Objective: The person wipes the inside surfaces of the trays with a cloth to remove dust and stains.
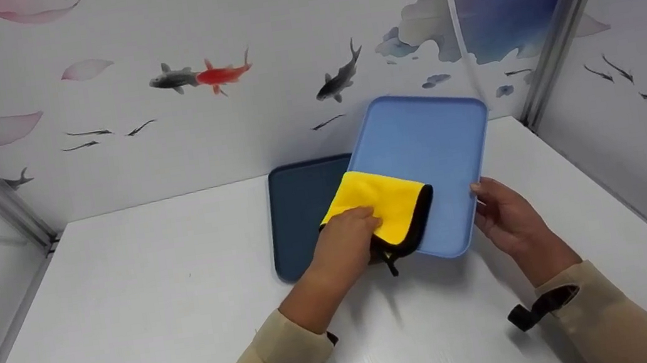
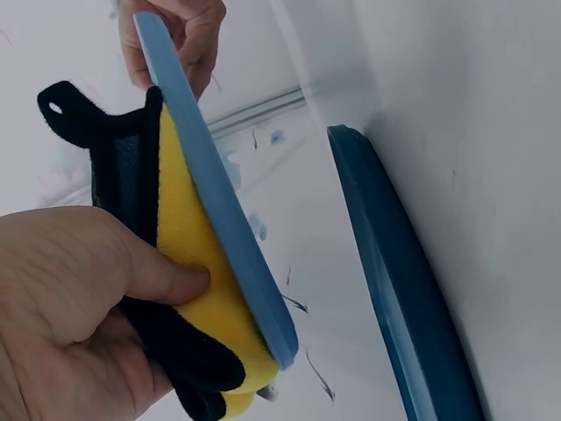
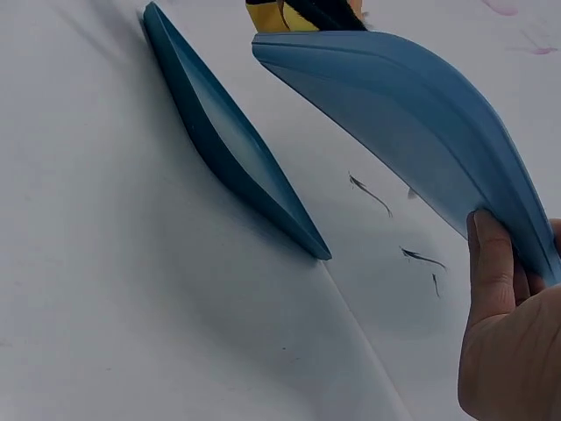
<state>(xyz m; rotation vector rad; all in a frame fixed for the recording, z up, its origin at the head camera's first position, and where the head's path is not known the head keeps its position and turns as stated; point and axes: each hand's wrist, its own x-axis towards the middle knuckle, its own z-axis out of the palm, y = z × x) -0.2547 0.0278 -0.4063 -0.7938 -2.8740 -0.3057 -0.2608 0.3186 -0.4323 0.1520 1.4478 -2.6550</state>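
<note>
My right hand (image 1: 509, 218) grips the right edge of a light blue tray (image 1: 418, 136), thumb and fingers on either side of its rim. The tray is lifted and tilted above the table. My left hand (image 1: 348, 241) pinches a folded yellow cloth (image 1: 386, 198) with black trim and a hanging loop, laid against the lower left of the light blue tray. In the left wrist view the thumb lies on the yellow face of the cloth. A dark blue tray (image 1: 300, 216) lies flat on the table behind, partly hidden by the cloth and the lifted tray.
The white table (image 1: 146, 314) meets a back wall (image 1: 198, 142) printed with fish and petals. Side panels with metal corner posts (image 1: 566, 14) stand left and right. A dark band with a black piece (image 1: 526, 316) is on the right wrist.
</note>
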